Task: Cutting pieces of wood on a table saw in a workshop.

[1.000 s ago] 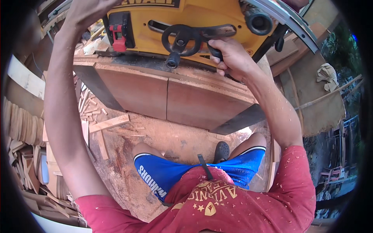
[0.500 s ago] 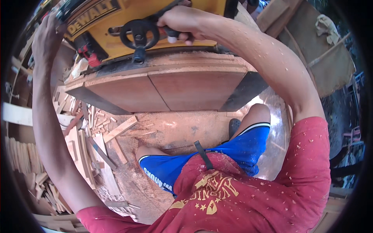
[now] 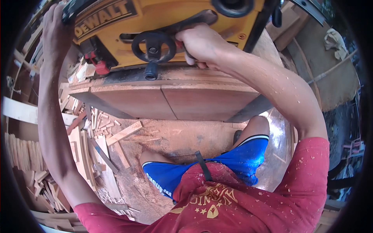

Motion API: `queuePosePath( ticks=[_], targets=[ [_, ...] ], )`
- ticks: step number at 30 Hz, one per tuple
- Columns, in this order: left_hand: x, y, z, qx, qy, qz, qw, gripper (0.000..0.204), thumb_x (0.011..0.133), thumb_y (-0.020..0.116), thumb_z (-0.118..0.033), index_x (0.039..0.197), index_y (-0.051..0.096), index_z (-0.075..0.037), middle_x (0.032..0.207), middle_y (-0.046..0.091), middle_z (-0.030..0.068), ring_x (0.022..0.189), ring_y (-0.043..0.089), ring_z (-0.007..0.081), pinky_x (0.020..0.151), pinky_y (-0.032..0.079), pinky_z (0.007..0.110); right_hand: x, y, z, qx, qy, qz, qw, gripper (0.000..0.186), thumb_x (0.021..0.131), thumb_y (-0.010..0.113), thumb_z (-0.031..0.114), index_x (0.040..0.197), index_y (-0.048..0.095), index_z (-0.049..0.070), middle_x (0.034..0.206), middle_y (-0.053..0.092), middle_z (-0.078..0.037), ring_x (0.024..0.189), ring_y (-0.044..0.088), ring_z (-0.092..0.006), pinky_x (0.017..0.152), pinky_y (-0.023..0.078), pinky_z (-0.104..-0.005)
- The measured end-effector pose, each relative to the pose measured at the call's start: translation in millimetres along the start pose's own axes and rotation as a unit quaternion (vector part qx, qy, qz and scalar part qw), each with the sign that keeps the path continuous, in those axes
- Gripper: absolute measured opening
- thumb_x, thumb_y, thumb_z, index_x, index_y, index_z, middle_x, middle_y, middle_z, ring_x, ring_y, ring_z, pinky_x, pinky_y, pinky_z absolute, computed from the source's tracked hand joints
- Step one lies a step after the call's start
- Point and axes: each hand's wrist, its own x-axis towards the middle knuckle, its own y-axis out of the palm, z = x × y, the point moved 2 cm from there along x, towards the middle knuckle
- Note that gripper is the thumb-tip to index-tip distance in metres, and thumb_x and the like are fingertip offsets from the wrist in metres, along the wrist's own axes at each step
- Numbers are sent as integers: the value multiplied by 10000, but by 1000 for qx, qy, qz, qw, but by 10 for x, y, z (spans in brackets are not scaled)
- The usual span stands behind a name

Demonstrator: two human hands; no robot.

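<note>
A yellow table saw stands at the far side, with a black handwheel on its front and the wheel's crank knob pointing down. My right hand is just right of the wheel, its fingers curled round a dark lever that it mostly hides. Above that hand a black curved slot plate slants across the yellow panel. At the saw's upper left corner my left hand lies against the edge, fingers stretched upward beside a dark rail end. Its thumb is out of sight.
The saw stands on a dusty wooden bench. Wood offcuts litter the floor at left, near stacked thin strips. At upper right are boards and a draped cloth. A second black wheel shows at the top.
The view has tilted up, so the saw and bench sit lower and more of the saw's front shows. Both hands keep their places on the saw; the handwheel's knob still points down.
</note>
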Motion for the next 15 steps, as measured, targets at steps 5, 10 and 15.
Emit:
queuePosePath(
  ticks=[5,10,15],
  targets=[
    [-77,109,6,8,-4,-15,1000,444,850,715,-45,1272,574,-51,1312,601,198,1201,575,411,997,491,455,166,167,-70,12,8,-38,999,330,1005,495,262,1010,660,-24,538,530,-89,358,409,-162,354,304,-329],
    [-64,218,476,-207,21,2,978,280,802,655,-10,1051,528,7,1027,520,223,993,518,428,846,454,477,218,276,-68,70,1,-34,997,325,1015,504,252,1115,632,-29,549,514,-72,398,445,-156,345,316,-315],
    [124,48,-510,-55,1,-41,998,243,784,601,48,1010,513,23,1004,508,225,965,507,433,831,444,488,279,242,-185,62,24,-50,997,320,1018,512,255,1120,629,-26,542,514,-72,397,445,-158,345,320,-313]
  ],
)
